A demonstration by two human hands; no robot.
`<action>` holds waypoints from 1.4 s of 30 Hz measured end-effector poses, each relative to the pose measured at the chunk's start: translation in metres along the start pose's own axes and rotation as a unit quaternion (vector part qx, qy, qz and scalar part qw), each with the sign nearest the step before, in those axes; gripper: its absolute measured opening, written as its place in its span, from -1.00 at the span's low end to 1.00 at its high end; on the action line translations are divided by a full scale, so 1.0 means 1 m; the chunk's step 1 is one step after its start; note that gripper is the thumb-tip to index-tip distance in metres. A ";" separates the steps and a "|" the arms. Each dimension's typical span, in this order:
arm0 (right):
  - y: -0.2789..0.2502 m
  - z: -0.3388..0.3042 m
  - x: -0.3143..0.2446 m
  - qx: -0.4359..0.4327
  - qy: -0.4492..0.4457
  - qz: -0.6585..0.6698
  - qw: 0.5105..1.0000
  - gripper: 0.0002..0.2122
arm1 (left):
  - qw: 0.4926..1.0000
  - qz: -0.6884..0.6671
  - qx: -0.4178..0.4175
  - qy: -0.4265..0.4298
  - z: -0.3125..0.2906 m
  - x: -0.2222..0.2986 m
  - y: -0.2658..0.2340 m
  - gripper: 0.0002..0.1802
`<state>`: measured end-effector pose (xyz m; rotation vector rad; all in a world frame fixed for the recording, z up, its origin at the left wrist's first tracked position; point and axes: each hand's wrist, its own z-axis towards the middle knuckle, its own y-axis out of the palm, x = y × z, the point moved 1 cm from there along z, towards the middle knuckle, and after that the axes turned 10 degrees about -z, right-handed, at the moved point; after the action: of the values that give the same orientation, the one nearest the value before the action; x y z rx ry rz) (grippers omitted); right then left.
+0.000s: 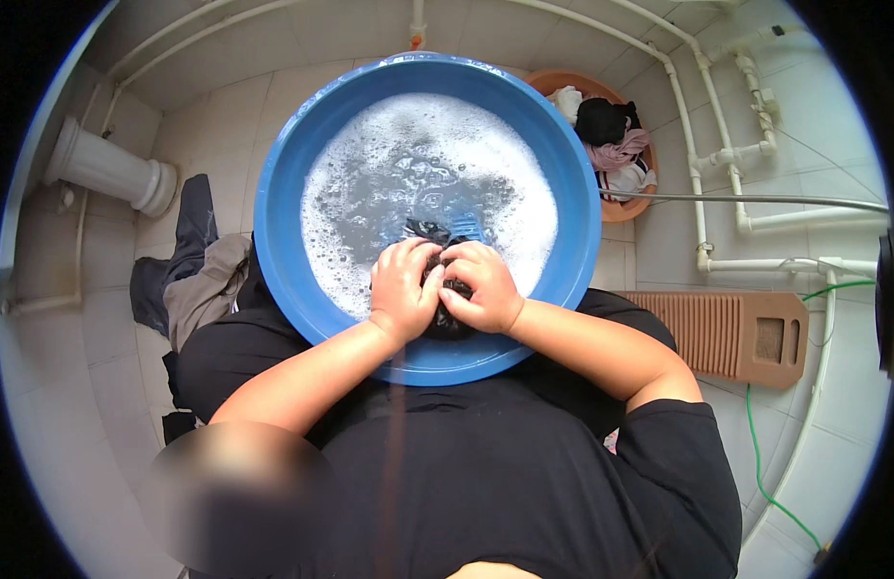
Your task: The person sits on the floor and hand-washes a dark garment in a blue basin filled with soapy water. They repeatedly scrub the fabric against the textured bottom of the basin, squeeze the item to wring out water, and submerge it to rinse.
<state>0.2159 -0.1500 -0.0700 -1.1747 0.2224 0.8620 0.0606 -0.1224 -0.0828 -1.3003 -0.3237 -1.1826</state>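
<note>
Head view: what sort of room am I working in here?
Probably a tiled washroom or laundry corner. Both hands scrub a dark cloth in a blue basin of suds; white pipes line the wall, with a washboard and a laundry tub nearby.

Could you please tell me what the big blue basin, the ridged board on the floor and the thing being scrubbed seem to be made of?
Blue basin: probably plastic, smooth and glossy. Ridged board: looks like brown plastic or wood, matte. Dark item gripped by both hands: wet fabric, crumpled and limp.
</note>
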 end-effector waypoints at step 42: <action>0.022 0.061 0.048 -0.223 0.308 -0.084 0.921 -0.63 | 0.968 0.152 -0.056 -0.193 0.053 -0.046 0.019 -0.66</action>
<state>0.2168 -0.0712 -0.0883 -1.8536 0.4459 0.3703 0.0778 -0.0575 -0.1121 -1.6163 -0.3270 -0.6937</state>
